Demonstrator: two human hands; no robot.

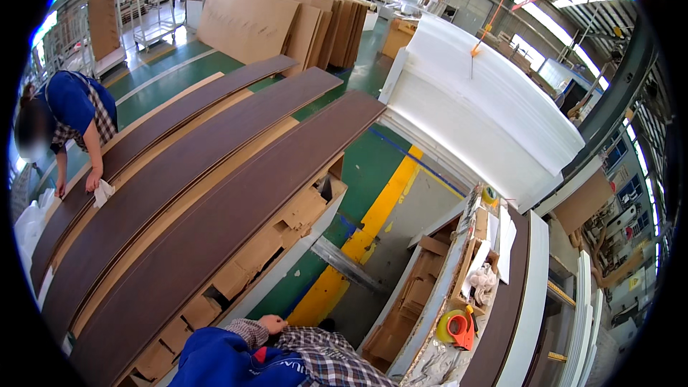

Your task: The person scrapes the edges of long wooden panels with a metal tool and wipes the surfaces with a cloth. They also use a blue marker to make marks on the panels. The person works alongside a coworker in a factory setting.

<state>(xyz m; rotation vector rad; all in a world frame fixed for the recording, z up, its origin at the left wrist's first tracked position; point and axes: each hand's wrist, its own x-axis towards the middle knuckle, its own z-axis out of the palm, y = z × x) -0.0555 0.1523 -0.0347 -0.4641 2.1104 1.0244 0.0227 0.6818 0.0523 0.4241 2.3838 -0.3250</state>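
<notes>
My left hand is low in the middle of the head view, in front of my body. It comes out of a checkered cuff, with its fingers curled in near the checkered cloth of my clothing. Whatever is inside the fingers, if anything, is hidden. My right hand does not show. Just to the left lies the nearest long dark-brown panel, resting on a support padded with torn cardboard. Two more brown panels lie beyond it, roughly parallel.
At the far left a co-worker bends over the farthest panel, holding a white cloth. On my right a narrow bench carries an orange tape dispenser and crumpled paper. White foam sheets stand ahead; cardboard sheets lean behind.
</notes>
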